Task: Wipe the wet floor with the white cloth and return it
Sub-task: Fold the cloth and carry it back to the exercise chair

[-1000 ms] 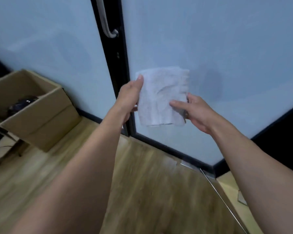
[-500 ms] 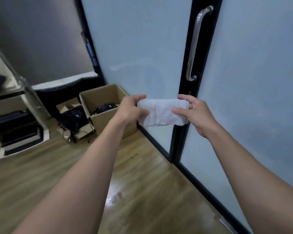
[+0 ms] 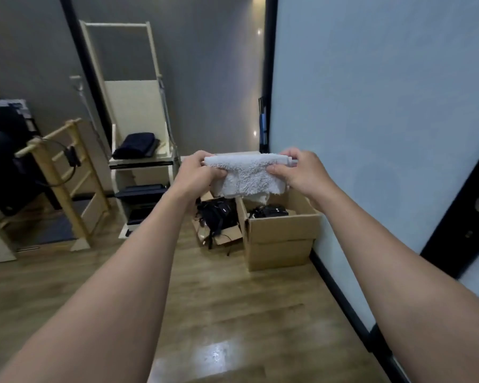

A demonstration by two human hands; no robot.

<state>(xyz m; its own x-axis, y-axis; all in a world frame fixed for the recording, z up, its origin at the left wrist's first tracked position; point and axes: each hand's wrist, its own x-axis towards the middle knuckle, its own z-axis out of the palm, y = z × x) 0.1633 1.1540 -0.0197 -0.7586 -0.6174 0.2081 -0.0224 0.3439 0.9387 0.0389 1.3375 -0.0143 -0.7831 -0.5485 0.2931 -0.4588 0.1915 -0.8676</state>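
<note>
- Here, holding a white cloth [image 3: 249,175] up in the air, above and just nearer than the open cardboard box [image 3: 280,239].
- Gripping the cloth's left end with the left hand [image 3: 197,175], fingers curled over the top edge, thumb tucked beneath.
- Pinching the right end with the right hand [image 3: 302,172], fingers curled over the folded top, thumb pressed to the front face.
- Folded along the top between the two grips, hanging in a short flap, a second layer peeking out below.
- Inside the box, dark gear, too dim to name.
- Just left of the box, a black bag [image 3: 219,214] with loose straps, lying on a flattened carton.
- Farther left of the box, a cream rack [image 3: 138,111] with dark folded fabric [image 3: 136,145] on a shelf; beyond that, a wooden ladder-like frame [image 3: 58,175].
- Right of the box and against it, a pale frosted panel [image 3: 385,134].
- Well nearer than the box, on the wooden floor [image 3: 233,294], a shiny patch [image 3: 213,355]; glare or water, impossible to tell.
</note>
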